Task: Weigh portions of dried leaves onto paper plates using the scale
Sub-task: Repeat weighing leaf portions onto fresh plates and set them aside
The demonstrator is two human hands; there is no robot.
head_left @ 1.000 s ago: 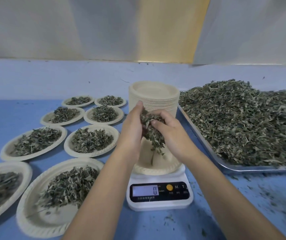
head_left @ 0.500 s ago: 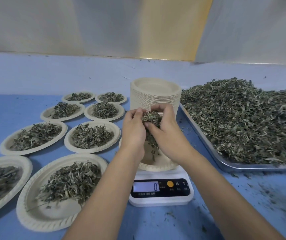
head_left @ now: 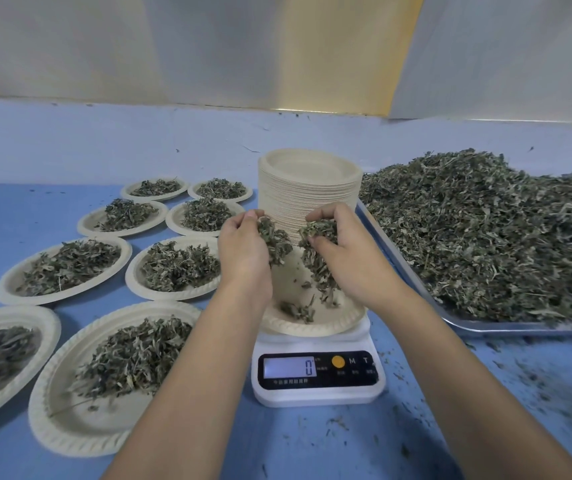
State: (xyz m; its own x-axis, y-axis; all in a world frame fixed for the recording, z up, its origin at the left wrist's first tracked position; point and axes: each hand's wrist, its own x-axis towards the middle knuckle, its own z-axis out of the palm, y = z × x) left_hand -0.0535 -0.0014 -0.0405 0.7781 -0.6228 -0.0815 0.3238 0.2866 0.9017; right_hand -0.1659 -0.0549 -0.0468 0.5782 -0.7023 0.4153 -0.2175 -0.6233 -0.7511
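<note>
Left hand (head_left: 243, 252), right hand (head_left: 346, 252) each clutch dried green leaves (head_left: 273, 239) over beige paper plate (head_left: 312, 329) on white scale (head_left: 319, 345). Steel tray (head_left: 519, 328): 3 o'clock.

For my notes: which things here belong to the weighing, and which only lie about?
Belong: left hand, right hand, both holding dried leaves; plate on the scale; tray of leaves; plate stack; filled plates.
Lying about: leaf crumbs on the blue table.

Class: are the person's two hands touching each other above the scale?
Apart. The head view shows the plate stack through a clear gap between the left hand and right hand, each gripping dried leaves.
</note>
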